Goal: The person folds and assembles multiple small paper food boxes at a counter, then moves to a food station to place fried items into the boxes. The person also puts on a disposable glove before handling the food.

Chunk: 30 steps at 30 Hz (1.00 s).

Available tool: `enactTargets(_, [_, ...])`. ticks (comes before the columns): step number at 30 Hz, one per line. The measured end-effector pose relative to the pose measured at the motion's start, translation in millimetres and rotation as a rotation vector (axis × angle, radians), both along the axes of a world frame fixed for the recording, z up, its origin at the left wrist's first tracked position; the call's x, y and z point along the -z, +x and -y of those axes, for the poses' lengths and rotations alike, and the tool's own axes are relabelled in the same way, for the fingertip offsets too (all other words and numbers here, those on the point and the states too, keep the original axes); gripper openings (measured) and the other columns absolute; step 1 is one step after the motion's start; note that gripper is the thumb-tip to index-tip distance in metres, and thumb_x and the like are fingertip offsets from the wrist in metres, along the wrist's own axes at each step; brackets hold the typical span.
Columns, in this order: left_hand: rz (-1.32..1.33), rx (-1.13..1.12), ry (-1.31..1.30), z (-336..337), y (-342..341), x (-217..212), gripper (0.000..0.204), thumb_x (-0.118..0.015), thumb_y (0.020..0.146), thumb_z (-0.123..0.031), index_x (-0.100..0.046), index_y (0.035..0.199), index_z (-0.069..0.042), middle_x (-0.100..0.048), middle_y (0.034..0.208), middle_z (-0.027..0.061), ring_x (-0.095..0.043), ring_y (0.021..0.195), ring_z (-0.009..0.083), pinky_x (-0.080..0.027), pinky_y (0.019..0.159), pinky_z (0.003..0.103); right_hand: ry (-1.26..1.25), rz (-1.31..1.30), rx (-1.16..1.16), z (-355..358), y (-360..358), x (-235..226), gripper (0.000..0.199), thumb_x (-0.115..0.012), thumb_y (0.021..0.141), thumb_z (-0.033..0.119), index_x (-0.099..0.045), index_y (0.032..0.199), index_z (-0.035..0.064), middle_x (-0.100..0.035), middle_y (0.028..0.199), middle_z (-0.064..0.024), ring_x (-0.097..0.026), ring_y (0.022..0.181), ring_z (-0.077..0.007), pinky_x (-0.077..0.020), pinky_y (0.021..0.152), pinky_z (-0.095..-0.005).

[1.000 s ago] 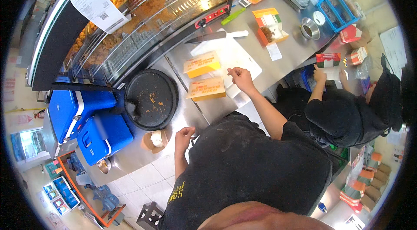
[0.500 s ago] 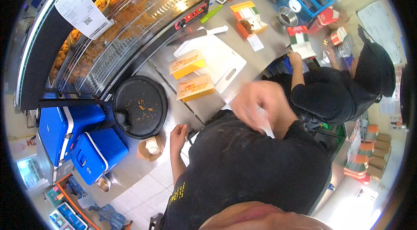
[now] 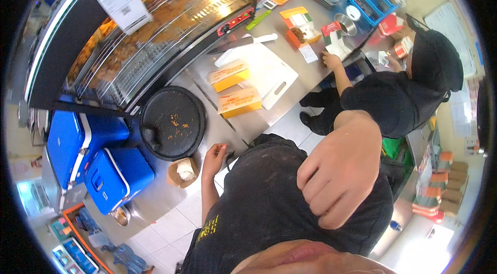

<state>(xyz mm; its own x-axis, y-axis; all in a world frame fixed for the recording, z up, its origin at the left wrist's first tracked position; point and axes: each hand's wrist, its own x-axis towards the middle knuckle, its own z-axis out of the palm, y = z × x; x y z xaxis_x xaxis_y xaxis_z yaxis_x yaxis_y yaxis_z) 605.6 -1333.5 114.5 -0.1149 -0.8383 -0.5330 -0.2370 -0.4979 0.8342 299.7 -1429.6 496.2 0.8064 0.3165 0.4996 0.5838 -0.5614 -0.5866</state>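
My right hand point(image 3: 341, 170) is raised in front of my dark shirt, its back showing and its fingers curled down into a fist. Whatever the fist holds, if anything, is hidden. My left hand point(image 3: 213, 161) hangs at the counter's front edge, fingers loosely curled together; I cannot make out anything in it. Close to it, an open brown carton point(image 3: 174, 178) holds something white and wrapped. A round black tray point(image 3: 184, 137) with orange crumbs lies beyond. Two yellow-and-white boxes point(image 3: 239, 102) stand by the white cutting board point(image 3: 282, 67), apart from both hands.
A glass heated cabinet point(image 3: 155, 41) with fried food fills the upper left. Blue coolers point(image 3: 116, 181) stand at left. A knife point(image 3: 243, 42) lies by the board. Farther right are an open orange box point(image 3: 296, 37) and a co-worker in black point(image 3: 388, 98), one hand at a red-and-white carton point(image 3: 336, 47).
My right hand has come down and nearer; the white paper that showed in it is out of sight. The left hand has barely moved. The co-worker's red-and-white carton has shifted left.
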Motion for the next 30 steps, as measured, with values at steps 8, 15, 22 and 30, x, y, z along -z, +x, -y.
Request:
enactTargets(8, [-0.036,-0.08,0.105,-29.3,10.3,2.1,0.032,-0.065,0.103,-0.032,-0.069,0.12,-0.005,-0.067,0.093,0.0031,-0.062,0.082,0.0107,-0.05,0.072,0.026,-0.043,-0.091,-0.182,-2.3,28.2,6.2,0.016,-0.055,0.099,0.023,-0.062,0.094,0.0104,-0.051,0.08,0.0002,-0.056,0.074,-0.0158,-0.0426,0.069,-0.03])
enactTargets(15, [-0.058,-0.013,0.078,-18.0,5.4,1.4,0.033,-0.064,0.104,-0.031,-0.068,0.122,-0.004,-0.067,0.094,0.0046,-0.062,0.082,0.0113,-0.051,0.073,0.025,-0.112,0.052,0.04,-13.3,27.7,-7.1,0.015,-0.056,0.099,0.025,-0.062,0.093,0.0126,-0.054,0.081,0.0007,-0.056,0.078,-0.0156,-0.0412,0.066,-0.0316])
enactTargets(22, [-0.039,-0.048,0.072,-9.5,6.8,-0.1,0.034,-0.063,0.104,-0.03,-0.067,0.123,-0.002,-0.069,0.096,0.0052,-0.062,0.083,0.0126,-0.052,0.076,0.027,0.045,-0.231,-0.137,15.7,18.9,13.8,0.019,-0.064,0.094,0.027,-0.059,0.094,0.0092,-0.057,0.089,-0.0047,-0.06,0.086,-0.0256,-0.0465,0.073,-0.0377])
enactTargets(30, [-0.014,0.074,0.066,8.7,-5.0,23.1,0.045,-0.065,0.1,-0.041,-0.067,0.126,-0.004,-0.073,0.1,0.0086,-0.067,0.085,0.0159,-0.055,0.078,0.032,0.066,-0.048,-0.003,19.9,7.0,18.4,0.024,-0.06,0.1,0.028,-0.064,0.092,0.0064,-0.063,0.095,-0.0073,-0.065,0.096,-0.0248,-0.0499,0.082,-0.039])
